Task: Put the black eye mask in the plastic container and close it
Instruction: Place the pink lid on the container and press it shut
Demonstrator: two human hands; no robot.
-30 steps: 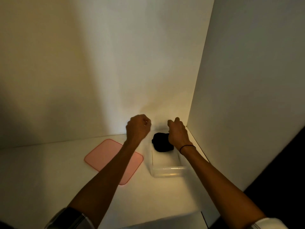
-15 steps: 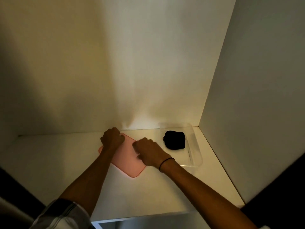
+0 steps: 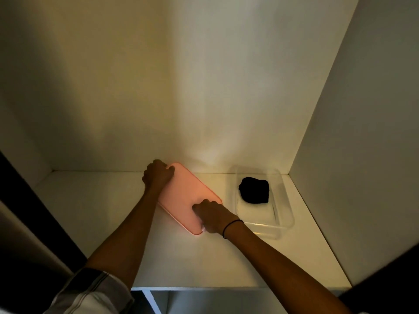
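Both hands, left hand (image 3: 158, 175) and right hand (image 3: 213, 215), grip the flat pink rectangular lid (image 3: 184, 197), looks slightly lifted; crumpled black eye mask (image 3: 254, 189) sits inside the clear plastic container (image 3: 284, 219).

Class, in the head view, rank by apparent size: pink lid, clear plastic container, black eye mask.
1. Pink lid and clear plastic container: too alike to rank, and the lid is tilted and partly covered by hands.
2. Black eye mask: clearly smallest.
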